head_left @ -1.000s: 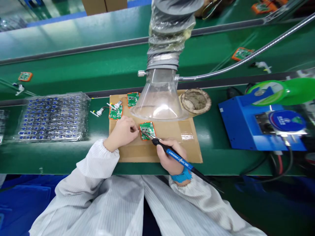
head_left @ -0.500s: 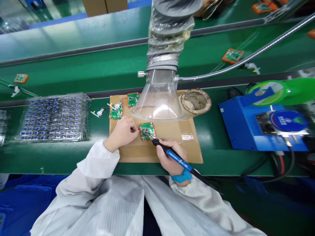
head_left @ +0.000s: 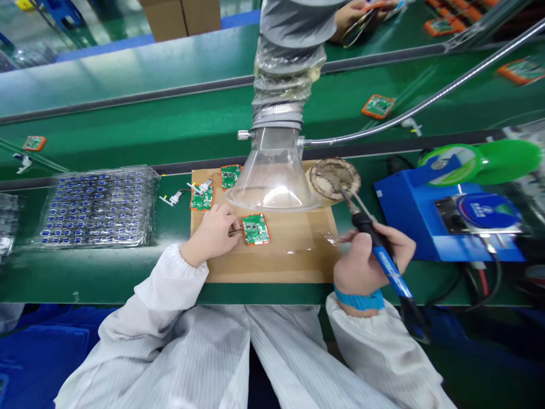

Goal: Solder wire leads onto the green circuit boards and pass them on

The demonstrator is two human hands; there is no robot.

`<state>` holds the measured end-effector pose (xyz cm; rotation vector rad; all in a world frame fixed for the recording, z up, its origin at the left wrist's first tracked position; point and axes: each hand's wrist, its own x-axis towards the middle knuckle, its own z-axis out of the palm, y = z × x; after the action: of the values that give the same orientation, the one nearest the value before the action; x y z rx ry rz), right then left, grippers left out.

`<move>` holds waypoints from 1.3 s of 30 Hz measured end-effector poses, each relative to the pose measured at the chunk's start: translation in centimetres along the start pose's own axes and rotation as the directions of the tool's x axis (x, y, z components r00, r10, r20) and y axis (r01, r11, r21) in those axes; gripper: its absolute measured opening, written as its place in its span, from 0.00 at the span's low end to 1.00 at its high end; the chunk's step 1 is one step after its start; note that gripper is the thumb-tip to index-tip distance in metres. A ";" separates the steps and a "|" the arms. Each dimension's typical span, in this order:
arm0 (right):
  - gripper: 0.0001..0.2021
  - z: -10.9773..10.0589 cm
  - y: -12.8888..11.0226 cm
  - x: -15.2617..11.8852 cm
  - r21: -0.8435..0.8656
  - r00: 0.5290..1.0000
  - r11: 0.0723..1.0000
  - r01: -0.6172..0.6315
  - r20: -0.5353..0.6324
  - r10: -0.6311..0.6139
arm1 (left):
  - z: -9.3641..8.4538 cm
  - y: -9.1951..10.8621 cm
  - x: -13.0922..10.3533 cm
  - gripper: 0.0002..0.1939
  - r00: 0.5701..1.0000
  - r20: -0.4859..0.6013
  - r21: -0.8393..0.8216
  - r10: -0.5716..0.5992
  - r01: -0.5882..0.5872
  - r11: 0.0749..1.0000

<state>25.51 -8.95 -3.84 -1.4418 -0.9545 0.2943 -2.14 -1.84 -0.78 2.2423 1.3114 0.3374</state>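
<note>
My left hand is closed at the left edge of a green circuit board with an orange rim, its fingers pinching thin dark wires. That board lies flat on a brown cardboard sheet. Over to the right, my right hand is wrapped round a blue and black soldering iron. The iron's tip end reaches the round, crusted dish at the sheet's back right corner. Two more boards lie at the sheet's back left, one with a white connector part on it.
A clear fume funnel hangs over the cardboard's back. Stacked plastic trays stand left, a blue machine with a green reel right. Behind, a green conveyor carries boards; another person's hands show beyond it.
My right hand has moved right with the soldering iron, from the board to the round dish. My left hand stays beside the board. On the conveyor, the right-hand board has shifted left.
</note>
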 end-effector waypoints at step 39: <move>0.15 -0.5 0.1 -3.1 0.037 0.990 0.999 0.039 0.132 -0.044 | -4.8 -2.5 -3.8 0.16 0.940 0.247 -0.747 -0.237 0.340 0.571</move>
<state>24.00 -11.38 -5.02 -1.3822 -1.0805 0.3777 -8.08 -2.69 1.99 1.2515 1.1269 0.5215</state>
